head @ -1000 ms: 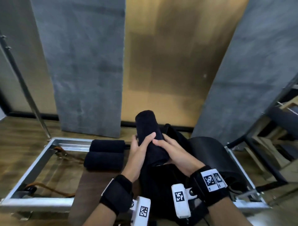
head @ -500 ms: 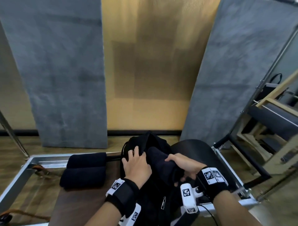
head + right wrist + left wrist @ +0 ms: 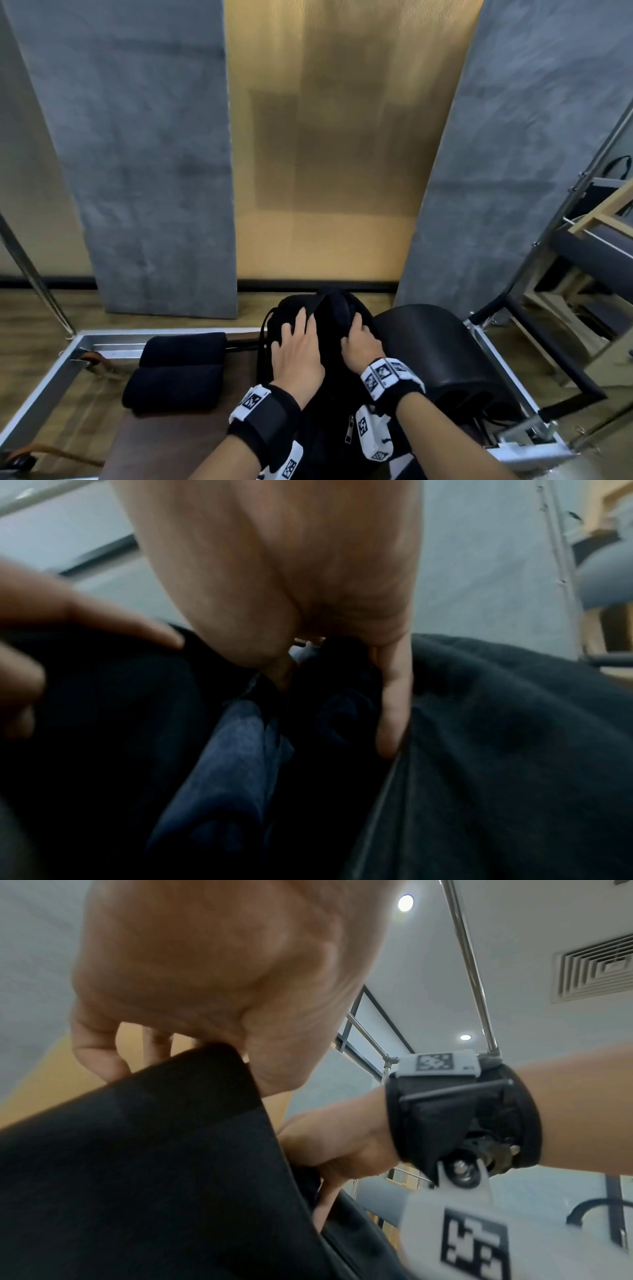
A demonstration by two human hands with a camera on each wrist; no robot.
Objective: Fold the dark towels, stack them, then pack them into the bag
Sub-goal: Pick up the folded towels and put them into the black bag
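Note:
A black bag [image 3: 322, 421] stands open on the brown platform in front of me. My left hand [image 3: 294, 342] lies over the bag's left side, fingers curled over its top edge [image 3: 137, 1164]. My right hand [image 3: 361, 342] reaches into the opening and holds a rolled dark towel [image 3: 337, 310] between thumb and fingers. In the right wrist view the towel [image 3: 329, 710] sits deep in the bag [image 3: 514, 737], beside a blue lining. Two more rolled dark towels [image 3: 178, 370] lie stacked on the platform to the left.
A black padded barrel [image 3: 438, 349] stands close on the bag's right. A metal frame [image 3: 102, 339] rims the brown platform [image 3: 164, 445]. Grey panels lean on the wall behind. Wooden and metal equipment [image 3: 599, 222] fills the right side, and a slanted pole [image 3: 30, 274] the left.
The rolled towel, held upright above the bag by both hands, has gone down into the bag. My left hand has shifted from the towel to the bag's edge.

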